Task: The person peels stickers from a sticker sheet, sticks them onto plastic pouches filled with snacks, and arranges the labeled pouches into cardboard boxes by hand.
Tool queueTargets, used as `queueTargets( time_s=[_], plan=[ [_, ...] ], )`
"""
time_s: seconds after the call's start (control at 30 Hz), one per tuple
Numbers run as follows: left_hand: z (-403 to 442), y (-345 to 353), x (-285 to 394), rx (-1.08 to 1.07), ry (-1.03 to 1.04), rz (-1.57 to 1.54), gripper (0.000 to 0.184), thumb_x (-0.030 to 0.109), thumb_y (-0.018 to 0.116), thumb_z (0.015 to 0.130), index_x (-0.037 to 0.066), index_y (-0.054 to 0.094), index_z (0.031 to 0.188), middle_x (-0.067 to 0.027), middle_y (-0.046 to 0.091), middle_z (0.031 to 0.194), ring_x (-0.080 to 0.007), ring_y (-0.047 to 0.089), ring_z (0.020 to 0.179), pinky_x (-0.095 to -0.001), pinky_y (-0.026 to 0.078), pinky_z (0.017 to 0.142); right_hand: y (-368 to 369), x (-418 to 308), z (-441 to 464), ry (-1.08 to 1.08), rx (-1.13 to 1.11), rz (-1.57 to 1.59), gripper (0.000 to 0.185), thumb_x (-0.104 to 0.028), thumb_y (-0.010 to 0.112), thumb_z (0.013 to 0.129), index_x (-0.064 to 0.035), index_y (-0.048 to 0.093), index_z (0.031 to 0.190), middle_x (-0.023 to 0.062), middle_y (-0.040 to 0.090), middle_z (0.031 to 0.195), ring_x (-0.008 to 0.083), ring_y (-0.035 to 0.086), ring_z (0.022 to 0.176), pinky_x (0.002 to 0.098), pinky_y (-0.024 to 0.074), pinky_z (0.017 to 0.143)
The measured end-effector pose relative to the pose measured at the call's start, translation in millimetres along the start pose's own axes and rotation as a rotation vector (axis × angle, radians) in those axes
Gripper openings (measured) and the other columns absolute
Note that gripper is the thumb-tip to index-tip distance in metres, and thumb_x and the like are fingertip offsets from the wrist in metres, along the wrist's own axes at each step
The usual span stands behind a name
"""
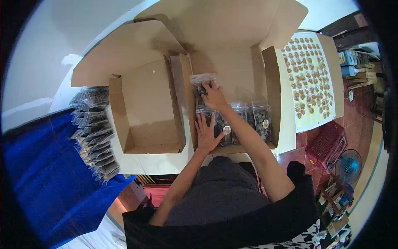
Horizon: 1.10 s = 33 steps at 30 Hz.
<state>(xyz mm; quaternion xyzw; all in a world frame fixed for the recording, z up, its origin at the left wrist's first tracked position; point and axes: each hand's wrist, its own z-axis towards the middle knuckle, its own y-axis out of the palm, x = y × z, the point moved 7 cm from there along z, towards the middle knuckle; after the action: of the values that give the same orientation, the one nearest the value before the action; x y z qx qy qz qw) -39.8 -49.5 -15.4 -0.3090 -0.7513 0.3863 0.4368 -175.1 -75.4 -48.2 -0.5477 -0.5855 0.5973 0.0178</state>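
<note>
An open cardboard box (pixel 271 74) stands in front of me. Along its near side lies a row of clear plastic bags (pixel 261 120) filled with dark, chunky pieces; some carry a round sticker. My left hand (pixel 206 135) rests flat with fingers spread on the bags at the near left corner. Farther back, my right hand (pixel 214 95) presses its spread fingers onto another clear plastic bag (pixel 202 79), which lies against the box's left wall. The fingers partly cover this bag's contents.
A second open cardboard box (pixel 151 145) stands to the left. Beside it, filled bags (pixel 95 137) are stacked in a row near a blue cloth (pixel 49 174). On the right lies a sheet of round stickers (pixel 309 79); a maroon crate (pixel 325 145) and a fan (pixel 348 167) are beyond.
</note>
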Motion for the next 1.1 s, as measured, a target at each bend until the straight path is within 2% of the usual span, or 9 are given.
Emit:
queueTargets(
  time_s=[0.13,0.27,0.33,0.47,0.53,0.67,0.83,0.97,1.1],
  plan=[
    [-5.5,-15.0,2.9,0.021,0.026,-0.075,0.077,0.043,0.053,0.072,0.008,0.015,0.129,-0.0259,0.0,0.131,-0.0399,0.003,0.121,-0.0482,0.007,0.097,-27.7,13.9,-23.7,-0.069,0.128,0.359,0.052,-0.034,0.048,0.076,-0.0072,0.036,0.119,0.0282,0.023,0.125,0.0377,0.026,0.115,0.0418,0.0197,0.095],
    [-18.7,-35.4,1.3,0.097,0.091,-0.215,0.07,0.038,0.054,0.072,0.008,0.022,0.127,-0.0226,0.002,0.132,-0.0394,0.009,0.12,-0.0483,0.011,0.097,-59.5,12.6,-74.0,-0.132,0.265,0.393,0.049,-0.036,0.05,0.076,-0.0052,0.042,0.113,0.0259,0.028,0.122,0.036,0.032,0.111,0.0387,0.0259,0.091],
    [-29.1,-40.8,1.6,0.114,0.105,-0.271,0.066,0.032,0.056,0.072,0.009,0.026,0.126,-0.0218,0.005,0.132,-0.0389,0.014,0.12,-0.0469,0.014,0.096,-60.7,27.6,-91.4,0.108,0.276,0.444,0.039,-0.031,0.052,0.076,-0.0032,0.048,0.104,0.0214,0.044,0.106,0.0281,0.045,0.098,0.0344,0.0361,0.081],
    [-45.2,-49.4,5.0,0.176,0.168,-0.301,0.062,0.028,0.056,0.073,0.011,0.028,0.125,-0.0213,0.011,0.131,-0.0374,0.018,0.118,-0.0439,0.017,0.096,-42.2,39.2,-93.3,0.072,0.343,0.684,0.028,-0.023,0.055,0.075,-0.0015,0.052,0.093,0.0134,0.053,0.083,0.0179,0.052,0.078,0.0284,0.0416,0.065],
    [-49.0,-51.6,4.9,0.199,0.153,-0.458,0.056,0.021,0.056,0.073,0.008,0.032,0.122,-0.0196,0.024,0.126,-0.0345,0.025,0.115,-0.0411,0.022,0.094,-48.5,23.5,-97.1,0.016,0.378,0.824,0.021,-0.015,0.058,0.073,-0.0005,0.053,0.086,0.0071,0.055,0.068,0.0114,0.053,0.062,0.0233,0.0418,0.054],
    [-49.5,-74.0,13.7,0.287,0.182,-0.604,0.051,0.016,0.057,0.072,0.004,0.036,0.117,-0.0174,0.034,0.117,-0.0295,0.036,0.107,-0.0372,0.032,0.088,-54.2,-6.6,-109.1,0.083,0.226,0.838,0.019,-0.014,0.061,0.072,-0.0007,0.052,0.082,0.0052,0.055,0.065,0.0084,0.052,0.057,0.02,0.0404,0.049],
    [-36.2,-73.9,7.3,0.234,-0.051,-1.034,0.036,0.008,0.056,0.074,0.001,0.042,0.107,-0.0094,0.052,0.094,-0.0152,0.052,0.08,-0.025,0.042,0.07,-49.8,-36.5,-121.6,0.159,0.003,0.973,0.023,-0.015,0.062,0.073,0.0003,0.05,0.085,0.0066,0.057,0.069,0.0078,0.053,0.059,0.0195,0.0428,0.052],
    [-23.8,-63.2,-7.3,0.295,-0.072,-1.165,0.027,0.006,0.054,0.076,0.001,0.045,0.101,-0.0053,0.054,0.083,-0.0111,0.052,0.075,-0.0226,0.042,0.067,-45.5,-40.3,-127.1,0.238,-0.061,1.248,0.024,-0.012,0.061,0.073,0.0013,0.049,0.089,0.0078,0.058,0.075,0.0082,0.053,0.066,0.0194,0.0437,0.057],
    [-17.0,-67.7,-8.9,0.305,-0.115,-1.276,0.021,0.009,0.054,0.077,0.001,0.046,0.095,-0.0043,0.054,0.079,-0.011,0.052,0.077,-0.0231,0.043,0.069,-40.9,-33.0,-123.2,0.071,-0.112,1.268,0.02,-0.009,0.057,0.075,0.0016,0.051,0.09,0.008,0.058,0.079,0.0102,0.054,0.073,0.0217,0.0446,0.064]
  ],
)
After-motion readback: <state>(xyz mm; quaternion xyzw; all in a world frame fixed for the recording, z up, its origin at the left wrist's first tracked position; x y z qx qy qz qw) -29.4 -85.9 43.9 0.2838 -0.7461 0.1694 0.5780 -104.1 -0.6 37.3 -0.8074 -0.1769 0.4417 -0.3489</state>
